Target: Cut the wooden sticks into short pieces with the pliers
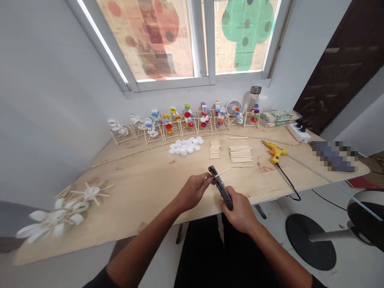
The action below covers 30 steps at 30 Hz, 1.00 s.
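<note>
My left hand is closed in a pinch on a thin wooden stick, near the front edge of the table. The stick's pale end points out to the right, across the head of a dark pliers-like tool. My right hand is wrapped round the lower part of that tool; its exact kind is hard to make out. Just beyond the hands lie a stack of longer sticks and a stack of shorter sticks. White bottle caps form a group to their left.
Several stick frames with bottle-cap wheels line the wall. A yellow glue gun with a cord lies right, near a power strip. White cap-and-stick pieces sit left. A flask and a fan stand behind.
</note>
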{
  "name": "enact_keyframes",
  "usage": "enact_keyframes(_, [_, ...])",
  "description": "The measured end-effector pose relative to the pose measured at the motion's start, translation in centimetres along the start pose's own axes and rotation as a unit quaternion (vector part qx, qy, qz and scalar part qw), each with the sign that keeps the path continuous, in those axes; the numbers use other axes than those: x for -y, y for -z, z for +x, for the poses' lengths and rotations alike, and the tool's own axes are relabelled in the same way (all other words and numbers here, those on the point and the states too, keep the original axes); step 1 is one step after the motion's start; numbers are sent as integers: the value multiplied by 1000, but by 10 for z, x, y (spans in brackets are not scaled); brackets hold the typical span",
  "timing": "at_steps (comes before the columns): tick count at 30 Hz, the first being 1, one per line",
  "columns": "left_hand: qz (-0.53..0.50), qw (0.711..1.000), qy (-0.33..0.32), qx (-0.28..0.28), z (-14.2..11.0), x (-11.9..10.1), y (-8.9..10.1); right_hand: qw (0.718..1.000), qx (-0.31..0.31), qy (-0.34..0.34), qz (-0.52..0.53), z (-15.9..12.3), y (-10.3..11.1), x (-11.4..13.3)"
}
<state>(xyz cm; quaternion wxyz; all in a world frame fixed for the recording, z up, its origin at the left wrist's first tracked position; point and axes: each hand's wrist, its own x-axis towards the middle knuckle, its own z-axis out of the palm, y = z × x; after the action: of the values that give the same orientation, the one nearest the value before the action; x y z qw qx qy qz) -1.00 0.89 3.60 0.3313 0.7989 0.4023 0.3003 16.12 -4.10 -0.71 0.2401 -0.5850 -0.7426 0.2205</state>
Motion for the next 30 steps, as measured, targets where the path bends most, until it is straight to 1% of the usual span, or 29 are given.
enact_keyframes(2, [-97, 993, 48, 53, 3, -1, 7, 1000, 11, -1, 3, 0, 1, 0])
enact_keyframes(3, [-149, 982, 77, 86, 5, -1, 10, 1000, 17, -2, 6, 1, 1, 0])
enact_keyframes(5, [-249, 949, 126, 148, 8, 2, 15, 1000, 27, -5, 11, 1, 2, 0])
enact_keyframes(7, [-327, 913, 157, 187, 11, 6, 17, 999, 29, -7, 19, 2, 3, 1])
enact_keyframes(10, [-395, 875, 188, 210, 15, 12, 19, 999, 29, -9, 31, 3, 4, 2])
enact_keyframes(14, [-446, 839, 211, 229, 18, 18, 19, 999, 37, -7, 31, 4, 4, 3])
enact_keyframes(17, [-462, 827, 216, 236, 19, 22, 20, 999, 33, -11, 11, 5, 1, 2])
enact_keyframes(19, [-455, 833, 212, 231, 20, 23, 21, 999, 28, -17, -5, 7, -2, 2])
enact_keyframes(21, [-422, 857, 198, 218, 21, 22, 21, 999, 27, -21, -16, 9, -4, 2])
enact_keyframes(22, [-392, 877, 187, 207, 21, 21, 21, 999, 27, -23, -19, 11, -5, 2])
enact_keyframes(23, [-348, 902, 172, 190, 21, 20, 20, 999, 25, -26, -21, 12, -5, 2])
enact_keyframes(25, [-215, 959, 127, 132, 19, 17, 16, 999, 23, -31, -19, 15, -4, 3])
enact_keyframes(26, [-129, 983, 96, 90, 17, 16, 12, 999, 21, -32, -16, 16, -4, 3])
enact_keyframes(27, [-35, 997, 60, 44, 15, 15, 9, 999, 21, -33, -13, 16, -3, 4])
enact_keyframes(28, [60, 998, 23, -6, 12, 16, 4, 999, 22, -32, -11, 17, -3, 4])
enact_keyframes(29, [154, 986, -17, -56, 9, 17, 0, 999, 24, -32, -10, 17, -2, 4])
enact_keyframes(30, [238, 965, -56, -98, 7, 19, -4, 999, 26, -33, -9, 17, -2, 4])
